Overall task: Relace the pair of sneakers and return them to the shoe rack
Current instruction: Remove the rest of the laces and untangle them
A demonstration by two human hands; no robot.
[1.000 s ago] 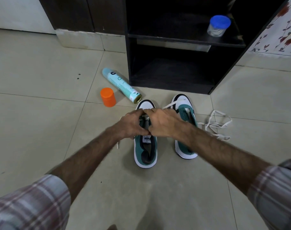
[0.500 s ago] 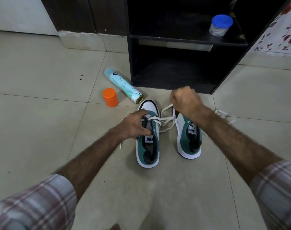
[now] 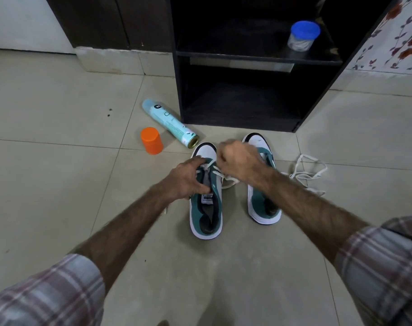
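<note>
Floor (image 3: 59,184): pale tiles; all the things below, except the jar, lie or stand on it.
Shoe rack (image 3: 242,97): dark, open to the front, just behind the two sneakers; its low shelf is in shadow.
Left sneaker (image 3: 206,215): green and white, toe toward the rack, near the middle of the floor.
Right sneaker (image 3: 262,203): same colours, just beside the first one, partly covered by the right forearm.
Left hand (image 3: 186,177): rests on the left side of the left sneaker; its fingers (image 3: 200,161) are curled over the eyelet edge and touch the lace there.
Right hand (image 3: 238,161): above the toe part of the left sneaker, closed like a fist; it pinches the white lace (image 3: 218,172) which goes across the eyelets.
Loose lace (image 3: 308,170): white, in a heap on the floor to the right of the right sneaker.
Spray can (image 3: 169,122): pale blue, lying on its side left of the rack.
Orange cap (image 3: 151,140): stands near the can.
Jar (image 3: 302,36): blue lid, on the upper shelf.
</note>
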